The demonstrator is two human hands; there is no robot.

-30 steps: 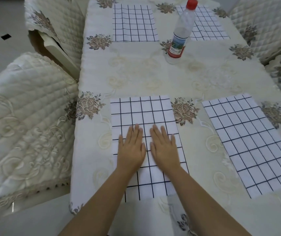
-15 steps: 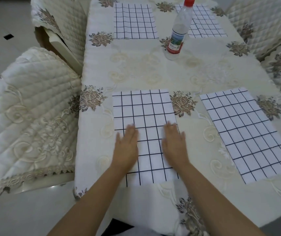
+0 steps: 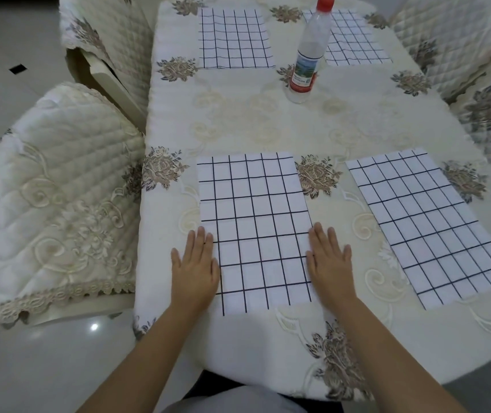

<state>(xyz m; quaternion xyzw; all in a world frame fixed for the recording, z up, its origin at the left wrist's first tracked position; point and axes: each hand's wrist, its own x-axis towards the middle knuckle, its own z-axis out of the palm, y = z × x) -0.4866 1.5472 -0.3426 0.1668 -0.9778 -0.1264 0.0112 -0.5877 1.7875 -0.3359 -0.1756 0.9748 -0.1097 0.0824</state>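
Note:
A white placemat with a dark grid (image 3: 256, 231) lies flat on the cream floral tablecloth (image 3: 268, 120) right in front of me. My left hand (image 3: 195, 268) lies flat, fingers straight, on the mat's left edge. My right hand (image 3: 329, 263) lies flat the same way on its right edge. Neither hand holds anything.
A second grid placemat (image 3: 425, 225) lies at an angle to the right, and two more (image 3: 235, 38) (image 3: 357, 40) lie at the far end. A clear bottle with a red cap (image 3: 308, 55) stands upright between them. Quilted cream chairs (image 3: 59, 198) (image 3: 458, 46) flank the table.
Both hands slid apart from the middle of the mat to its left and right edges, staying flat on it. The camera view shifted slightly.

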